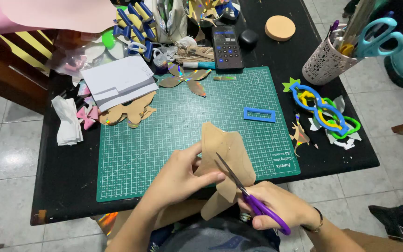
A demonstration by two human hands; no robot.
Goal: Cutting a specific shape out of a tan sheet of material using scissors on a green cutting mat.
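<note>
Our left hand (178,175) pinches the tan card cut-out (225,161) between thumb and fingers (213,178), closed on its left edge near the middle. Our right hand (278,205) is closed through the loops of the purple-handled scissors (248,193), whose blades stand slightly parted, with the card between them. The card is held in the air just above the near edge of the green cutting mat (173,126), over our lap.

We judge the card light and thin, stiff enough to hold its shape yet ready to bend or crease under a hard pinch; its face looks matte, so it should not slip. It is best gripped close beside the blades, on the flat part, so the sheet does not flop while it is cut.

On the black surface (71,177) beyond the mat, a white perforated cup (325,65) stands at the far right, holding teal-handled scissors (378,39) and several pens or similar tools, which we cannot tell apart. Just below it lie linked blue, yellow and green foam frames (325,114), and a blue rectangular frame (260,115) rests on the mat. A stack of white paper (117,81) and a dark calculator (226,46) sit at the far side.
</note>
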